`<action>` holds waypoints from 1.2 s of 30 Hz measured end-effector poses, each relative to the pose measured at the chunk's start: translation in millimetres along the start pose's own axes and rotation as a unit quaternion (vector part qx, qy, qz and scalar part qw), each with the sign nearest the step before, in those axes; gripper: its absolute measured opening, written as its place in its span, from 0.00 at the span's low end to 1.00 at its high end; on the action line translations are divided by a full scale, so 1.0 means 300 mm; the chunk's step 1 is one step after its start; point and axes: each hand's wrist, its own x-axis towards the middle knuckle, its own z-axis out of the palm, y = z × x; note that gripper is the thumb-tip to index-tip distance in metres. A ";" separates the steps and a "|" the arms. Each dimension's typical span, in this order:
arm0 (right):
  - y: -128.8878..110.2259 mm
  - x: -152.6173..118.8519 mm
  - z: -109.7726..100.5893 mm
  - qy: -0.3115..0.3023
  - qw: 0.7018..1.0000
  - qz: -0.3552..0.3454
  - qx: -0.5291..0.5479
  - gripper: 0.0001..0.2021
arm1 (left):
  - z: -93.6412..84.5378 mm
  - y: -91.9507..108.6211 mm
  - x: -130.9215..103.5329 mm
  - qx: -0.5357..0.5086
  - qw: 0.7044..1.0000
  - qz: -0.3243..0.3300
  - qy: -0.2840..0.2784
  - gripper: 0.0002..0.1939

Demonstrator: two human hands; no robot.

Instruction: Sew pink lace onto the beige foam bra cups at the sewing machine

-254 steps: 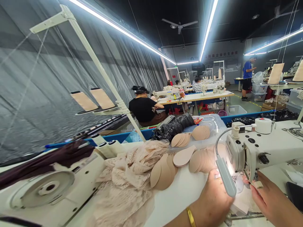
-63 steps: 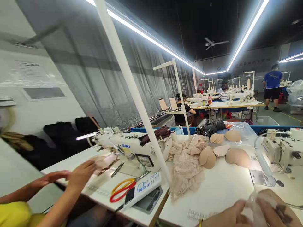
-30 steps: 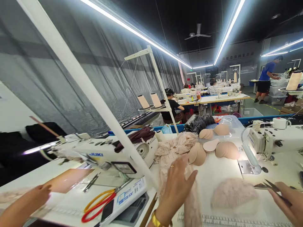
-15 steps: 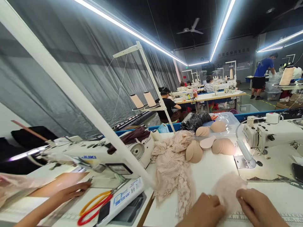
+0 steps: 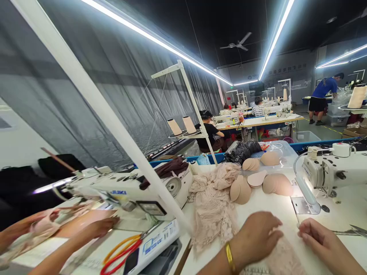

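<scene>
My left hand (image 5: 258, 237), with a gold band at its wrist, is over the front of the table, thumb and fingers slightly apart. Beneath and beside it lies a pale beige lace piece (image 5: 285, 258), partly hidden by the hand. My right hand (image 5: 323, 242) is to the right of the lace, thumb and fingertips pinched together; I cannot make out what is between them. Beyond my left hand lies a heap of beige lace fabric (image 5: 213, 206). Stacked beige bra cups (image 5: 276, 184) and a loose pale cup (image 5: 256, 178) rest behind my hands.
A sewing machine (image 5: 338, 172) stands at right, scissors (image 5: 358, 231) near it. At left, a co-worker's hands (image 5: 100, 227) handle fabric beside another machine (image 5: 114, 194). Red-and-orange-handled scissors (image 5: 123, 248) lie by a white box (image 5: 160, 236). A white pole (image 5: 114, 133) slants across.
My hands have moved apart. The lace piece that was between them now lies lower, under my left hand. My right hand has shifted slightly right, and the view has turned a little left.
</scene>
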 end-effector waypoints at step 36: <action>-0.138 -0.073 -0.017 0.030 0.995 0.038 0.088 0.27 | 0.178 -0.016 -0.119 0.059 0.922 0.282 0.259 0.11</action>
